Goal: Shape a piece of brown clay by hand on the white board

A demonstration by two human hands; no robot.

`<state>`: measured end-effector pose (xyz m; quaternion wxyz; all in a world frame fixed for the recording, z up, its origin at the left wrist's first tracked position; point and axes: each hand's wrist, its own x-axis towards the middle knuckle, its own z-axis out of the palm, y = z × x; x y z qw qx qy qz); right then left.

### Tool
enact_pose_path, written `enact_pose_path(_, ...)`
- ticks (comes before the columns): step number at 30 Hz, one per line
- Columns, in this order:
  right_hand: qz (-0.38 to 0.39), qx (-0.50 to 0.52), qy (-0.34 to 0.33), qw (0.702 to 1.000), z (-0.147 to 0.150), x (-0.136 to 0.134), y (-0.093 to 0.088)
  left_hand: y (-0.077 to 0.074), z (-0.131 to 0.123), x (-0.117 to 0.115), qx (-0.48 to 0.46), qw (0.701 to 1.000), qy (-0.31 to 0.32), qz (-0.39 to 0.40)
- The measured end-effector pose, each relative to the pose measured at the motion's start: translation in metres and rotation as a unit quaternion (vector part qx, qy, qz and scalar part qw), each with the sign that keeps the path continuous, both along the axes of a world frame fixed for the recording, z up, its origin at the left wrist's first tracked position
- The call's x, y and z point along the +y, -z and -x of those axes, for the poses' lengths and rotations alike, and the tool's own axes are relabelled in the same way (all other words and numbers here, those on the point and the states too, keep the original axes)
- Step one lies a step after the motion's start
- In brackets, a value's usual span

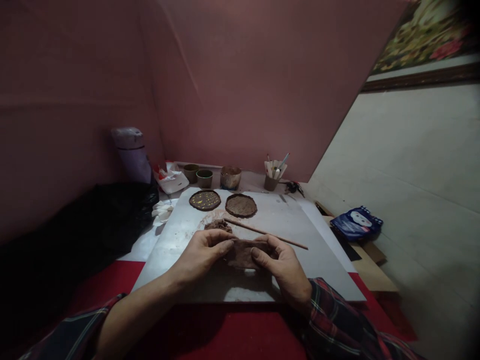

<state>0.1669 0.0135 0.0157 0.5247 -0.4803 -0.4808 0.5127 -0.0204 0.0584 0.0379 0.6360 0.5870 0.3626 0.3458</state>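
Observation:
A flattened slab of brown clay (243, 255) is held up between both hands over the front of the pale board (322, 280). My left hand (204, 252) pinches its left edge, thumb on the near face. On the right edge, my right hand (283, 265) grips with its thumb pressed against the clay. Just behind the hands lies a lump of crumbly brown clay (218, 226), partly hidden by my left hand. A thin wooden stick (270, 234) lies slantwise behind the slab. Farther back are a round brown disc with yellow dots (204, 200) and a plain round brown disc (241, 205).
Behind the board stand two small cups, including a green-rimmed one (204, 178), a stained tub (230, 177) and a cup of tools (272, 182). A purple bottle (133, 157) and a black bag (112, 215) are at left. A blue packet (357, 223) lies at right.

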Motion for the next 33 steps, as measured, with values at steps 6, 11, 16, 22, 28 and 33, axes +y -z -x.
enact_pose_path(6,-0.011,-0.012,0.017,1.0,-0.0001,-0.0009,0.0002,-0.0005,-0.0006,-0.0002,0.018,1.0,0.01,-0.009)
enact_pose_path(11,-0.012,-0.011,0.009,1.0,-0.0006,-0.0005,0.0027,-0.0034,-0.0009,-0.0023,0.014,1.0,0.016,-0.003)
enact_pose_path(16,-0.018,-0.002,0.019,1.0,-0.0005,-0.0004,0.0025,-0.0004,-0.0021,-0.0013,-0.015,0.999,0.02,0.02)
enact_pose_path(22,-0.011,0.016,-0.009,1.0,-0.001,0.0018,0.0066,-0.001,-0.0026,-0.0015,0.0,0.999,-0.012,0.036)
enact_pose_path(28,0.01,0.087,-0.017,0.996,-0.0013,0.002,0.0082,-0.0019,-0.0022,-0.0012,-0.051,0.998,-0.004,0.038)
enact_pose_path(33,0.006,0.125,0.01,0.992,-0.0016,0.0012,0.0065,-0.001,-0.0034,-0.0024,-0.04,0.997,0.022,0.063)
